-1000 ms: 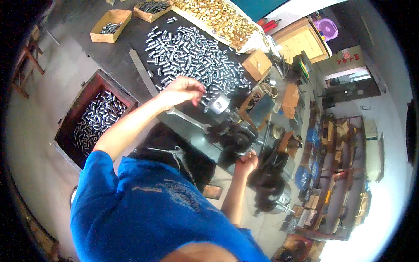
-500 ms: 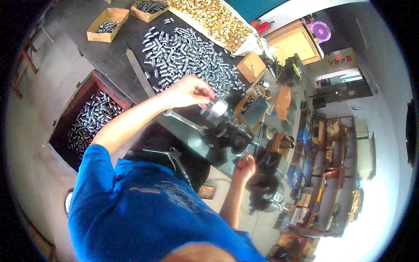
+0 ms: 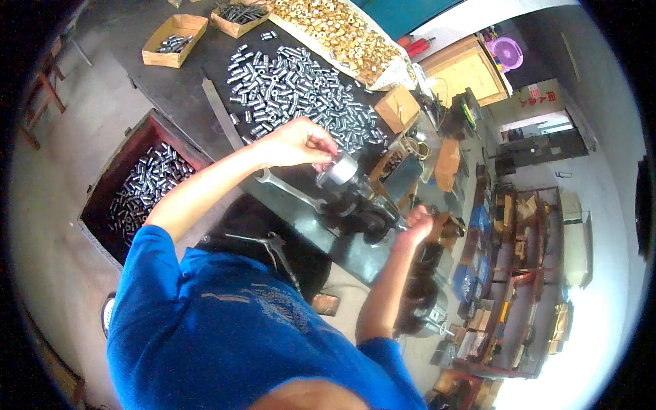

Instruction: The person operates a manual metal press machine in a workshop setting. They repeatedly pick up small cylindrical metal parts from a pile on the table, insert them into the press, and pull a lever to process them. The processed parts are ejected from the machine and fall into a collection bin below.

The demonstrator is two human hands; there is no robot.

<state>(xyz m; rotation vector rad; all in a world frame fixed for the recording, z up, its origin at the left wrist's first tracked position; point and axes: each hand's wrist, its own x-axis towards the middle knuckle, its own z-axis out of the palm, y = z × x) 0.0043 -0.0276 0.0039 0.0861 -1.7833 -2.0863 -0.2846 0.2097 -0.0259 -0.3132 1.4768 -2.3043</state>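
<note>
My left hand [image 3: 305, 145] is at the bright round metal chuck [image 3: 342, 169] of a small bench machine [image 3: 365, 205]. Its thumb and fingers are pinched together at the chuck's near-left face; whatever they hold is hidden. My right hand [image 3: 418, 222] is closed at the machine's far right end, around what looks like a thin lever handle, mostly covered by the fingers. Beyond my left hand a wide heap of short shiny metal sleeves [image 3: 294, 89] covers the dark bench. An open-ended wrench [image 3: 290, 190] lies just below my left wrist.
A dark red bin [image 3: 147, 123] of metal sleeves stands left of the bench. A flat file [image 3: 220, 109] lies beside the heap. Brass fittings fill a white tray [image 3: 389, 75] at the back. Small cardboard boxes [image 3: 174, 44] hold parts. Shelving [image 3: 523, 273] stands at the right.
My right hand has swung up and to the right, away from my body, and stays closed. My left hand remains pinched at the chuck. The whole view has shifted slightly.
</note>
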